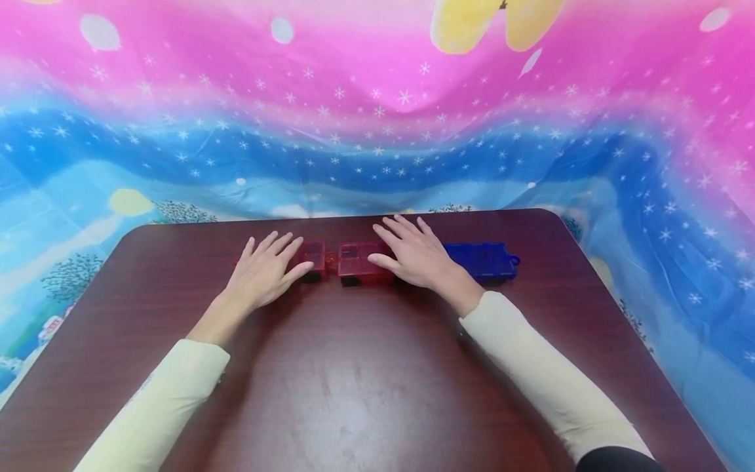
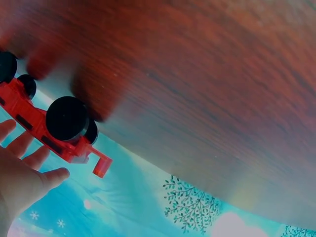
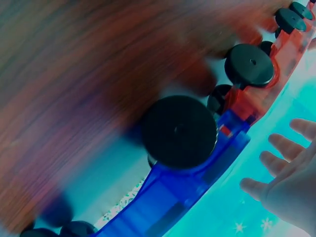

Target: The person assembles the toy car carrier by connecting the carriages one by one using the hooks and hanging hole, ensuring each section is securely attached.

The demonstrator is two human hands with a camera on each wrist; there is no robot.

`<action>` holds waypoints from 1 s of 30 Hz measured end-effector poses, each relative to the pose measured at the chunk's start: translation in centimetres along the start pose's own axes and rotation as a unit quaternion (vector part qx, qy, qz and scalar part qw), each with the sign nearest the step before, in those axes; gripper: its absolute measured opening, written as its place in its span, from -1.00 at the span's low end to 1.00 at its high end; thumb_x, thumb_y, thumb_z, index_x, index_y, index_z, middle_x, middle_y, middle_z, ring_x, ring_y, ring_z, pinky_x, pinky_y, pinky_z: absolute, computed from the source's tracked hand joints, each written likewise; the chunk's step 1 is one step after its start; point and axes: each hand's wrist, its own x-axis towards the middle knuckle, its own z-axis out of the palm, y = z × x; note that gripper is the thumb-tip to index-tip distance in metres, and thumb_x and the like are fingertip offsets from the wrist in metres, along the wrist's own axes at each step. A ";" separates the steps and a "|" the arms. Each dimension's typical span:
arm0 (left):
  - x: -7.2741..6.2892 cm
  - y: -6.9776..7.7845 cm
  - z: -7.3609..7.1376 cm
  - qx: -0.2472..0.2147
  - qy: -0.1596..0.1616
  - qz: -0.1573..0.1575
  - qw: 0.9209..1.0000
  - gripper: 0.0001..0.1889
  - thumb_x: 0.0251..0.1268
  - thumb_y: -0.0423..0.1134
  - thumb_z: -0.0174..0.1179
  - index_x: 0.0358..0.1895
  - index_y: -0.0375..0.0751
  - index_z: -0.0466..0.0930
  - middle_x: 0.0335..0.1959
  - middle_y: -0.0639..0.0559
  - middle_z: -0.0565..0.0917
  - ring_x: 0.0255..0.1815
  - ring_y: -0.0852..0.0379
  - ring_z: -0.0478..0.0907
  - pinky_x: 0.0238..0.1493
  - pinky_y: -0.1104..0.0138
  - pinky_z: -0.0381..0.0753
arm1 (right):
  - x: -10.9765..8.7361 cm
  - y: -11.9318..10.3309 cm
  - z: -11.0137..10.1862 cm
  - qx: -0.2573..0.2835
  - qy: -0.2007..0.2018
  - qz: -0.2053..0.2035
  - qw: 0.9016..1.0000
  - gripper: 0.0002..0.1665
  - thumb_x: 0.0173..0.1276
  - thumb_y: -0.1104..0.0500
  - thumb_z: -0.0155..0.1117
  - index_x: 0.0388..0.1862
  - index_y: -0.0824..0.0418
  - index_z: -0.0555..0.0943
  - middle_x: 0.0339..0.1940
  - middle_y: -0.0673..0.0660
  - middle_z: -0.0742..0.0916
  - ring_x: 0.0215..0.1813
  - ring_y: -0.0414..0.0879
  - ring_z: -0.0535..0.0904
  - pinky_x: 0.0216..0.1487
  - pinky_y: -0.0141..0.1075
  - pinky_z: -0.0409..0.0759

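Note:
A row of translucent toy train cars with black wheels runs across the far part of the table. At the left is a red car (image 1: 316, 250), coupled to a second red car (image 1: 356, 257). A blue car (image 1: 485, 260) stands at the right end, and the right wrist view shows its near end hooked to the red car (image 3: 261, 96). My left hand (image 1: 264, 272) spreads its straight fingers over the left red car. My right hand (image 1: 415, 255) lies spread over the second red car's right part, hiding where it meets the blue car.
The dark wooden table (image 1: 354, 367) has rounded far corners. Just behind its far edge hangs a pink and blue printed cloth (image 1: 377, 131), which also closes in both sides. A loop coupling (image 1: 515, 260) sticks out from the blue car's right end.

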 end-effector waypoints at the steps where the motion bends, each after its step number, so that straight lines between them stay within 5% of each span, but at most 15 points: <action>1: 0.0 0.0 0.0 0.000 -0.001 0.000 1.000 -0.22 0.51 0.32 -0.08 0.58 -0.11 0.24 0.57 -0.23 0.23 0.60 -0.28 0.01 0.51 -0.28 -0.21 | 0.2 -0.2 0.0 0.000 -0.001 -0.002 1.000 -0.08 0.51 -0.48 -0.18 0.67 -0.03 0.14 0.65 0.09 0.22 0.66 0.06 -0.03 0.58 0.15 -0.15; 18: 0.4 0.0 0.2 0.013 -0.006 -0.002 1.000 -0.20 0.51 0.34 -0.10 0.60 -0.11 0.18 0.60 -0.23 0.16 0.60 -0.30 -0.01 0.49 -0.30 -0.15 | 2.2 -2.0 0.5 -0.008 -0.015 -0.012 1.000 -0.09 0.51 -0.48 -0.20 0.66 -0.04 0.18 0.62 0.09 0.29 0.64 0.08 0.07 0.57 0.14 -0.06; 30: 0.1 -0.5 1.2 0.020 -0.021 -0.007 1.000 -0.03 0.36 0.49 -0.06 0.64 -0.09 0.09 0.62 -0.25 0.08 0.63 -0.30 -0.11 0.49 -0.30 -0.25 | 2.3 -2.8 2.1 -0.011 -0.041 -0.019 0.999 -0.03 0.47 -0.54 -0.25 0.67 -0.06 0.14 0.66 0.07 0.19 0.67 0.04 -0.07 0.58 0.14 -0.14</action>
